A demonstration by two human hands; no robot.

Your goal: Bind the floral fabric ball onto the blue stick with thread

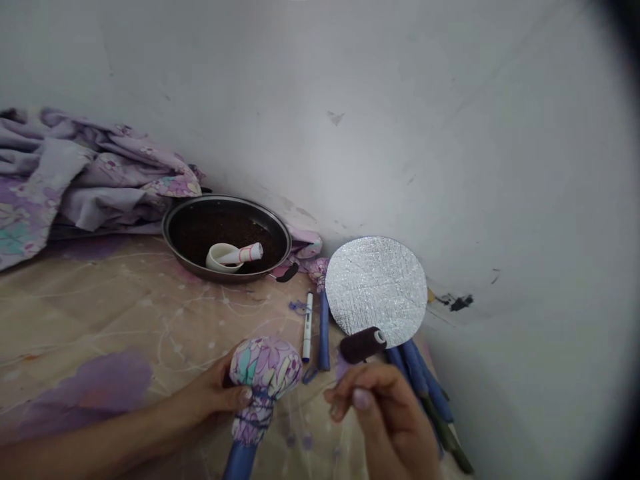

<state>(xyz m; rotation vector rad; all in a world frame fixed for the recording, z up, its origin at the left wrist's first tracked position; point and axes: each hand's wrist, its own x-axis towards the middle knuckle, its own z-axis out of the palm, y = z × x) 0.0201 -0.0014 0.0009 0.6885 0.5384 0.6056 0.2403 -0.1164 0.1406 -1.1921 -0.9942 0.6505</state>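
Note:
My left hand (217, 395) is closed around the neck of a padded stick (267, 365). Its round head is covered in floral cloth, gathered and bound with dark thread over a blue-wrapped handle (240, 461). To the right, my right hand (387, 417) is raised with curled fingers, thumb near the forefinger. Any thread between those fingertips is too fine to make out. Just beyond that hand lies a dark thread spool (361, 345), touching the lower edge of a round silver foil disc (377, 287).
A dark pan (175, 250) against the wall holds a small white cup (215, 259) with a rolled white piece. Nearby lie a marker (307, 330) and another blue stick (325, 333). Several blue-wrapped sticks (420, 373) lie right; floral cloth (100, 173) is heaped left.

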